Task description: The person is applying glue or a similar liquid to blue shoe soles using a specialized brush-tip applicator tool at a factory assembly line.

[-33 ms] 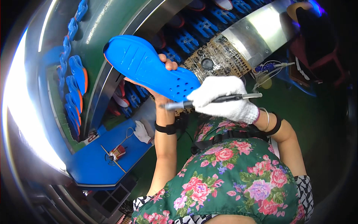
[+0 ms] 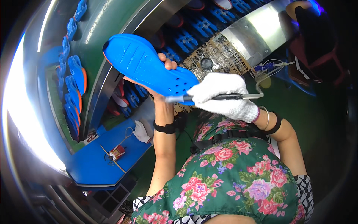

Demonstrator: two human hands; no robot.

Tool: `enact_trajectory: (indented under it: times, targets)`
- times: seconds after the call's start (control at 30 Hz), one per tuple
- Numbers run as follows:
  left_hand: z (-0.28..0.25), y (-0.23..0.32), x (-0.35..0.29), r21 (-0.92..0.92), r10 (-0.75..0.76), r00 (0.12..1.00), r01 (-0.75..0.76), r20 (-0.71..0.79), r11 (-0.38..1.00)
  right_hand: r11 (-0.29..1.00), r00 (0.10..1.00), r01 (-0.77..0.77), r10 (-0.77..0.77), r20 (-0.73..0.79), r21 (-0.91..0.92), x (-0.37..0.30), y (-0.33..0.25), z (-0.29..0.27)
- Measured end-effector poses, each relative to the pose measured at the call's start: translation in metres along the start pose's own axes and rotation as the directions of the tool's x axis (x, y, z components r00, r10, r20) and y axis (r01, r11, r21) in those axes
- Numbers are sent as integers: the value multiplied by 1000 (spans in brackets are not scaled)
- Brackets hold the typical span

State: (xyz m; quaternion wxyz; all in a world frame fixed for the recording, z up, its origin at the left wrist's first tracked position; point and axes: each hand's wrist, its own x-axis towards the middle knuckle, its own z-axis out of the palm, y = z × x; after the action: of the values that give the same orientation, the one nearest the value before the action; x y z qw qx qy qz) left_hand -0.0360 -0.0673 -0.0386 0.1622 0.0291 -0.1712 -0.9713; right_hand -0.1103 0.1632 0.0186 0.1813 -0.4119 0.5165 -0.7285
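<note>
1. Left hand (image 2: 167, 64), gripping a blue shoe sole (image 2: 136, 61) beyond the floral apron (image 2: 227, 179).
2. Gloved right hand (image 2: 222, 86), gripping a slim tool (image 2: 228, 96) near the sole's perforated end.
3. On the blue tabletop (image 2: 87, 166), we see a white glove (image 2: 141, 132).

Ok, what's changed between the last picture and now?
The right hand has moved slightly up the picture with the pen-shaped tool, whose blurred tip has swung the same way. The blue sole has shifted only a touch. Nothing was taken or let go: the left hand still holds the sole, the right the tool.
</note>
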Motion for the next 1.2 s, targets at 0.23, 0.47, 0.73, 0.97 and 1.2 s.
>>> enact_trajectory:
  times: [0.23, 0.47, 0.73, 0.97, 1.2]
  targets:
    - [21, -2, 9, 104, -113, 994, 114, -15, 988, 978, 975, 140, -109, 192, -156, -10, -1, 0]
    - [18, 6, 17, 306, -292, 951, 309, -101, 900, 835, 902, 389, -259, 347, -388, -18, 11, -8]
    - [13, 6, 17, 137, -543, 840, 536, 13, 833, 965, 921, 217, -154, 357, -144, -3, 10, -11]
    - [-1, 12, 25, 307, -629, 767, 633, -128, 710, 963, 895, 228, -151, 421, -141, 7, 21, -11]
    - [-13, 0, 5, 21, -572, 817, 575, -77, 818, 924, 932, -360, 350, 94, 130, 9, 3, -25]
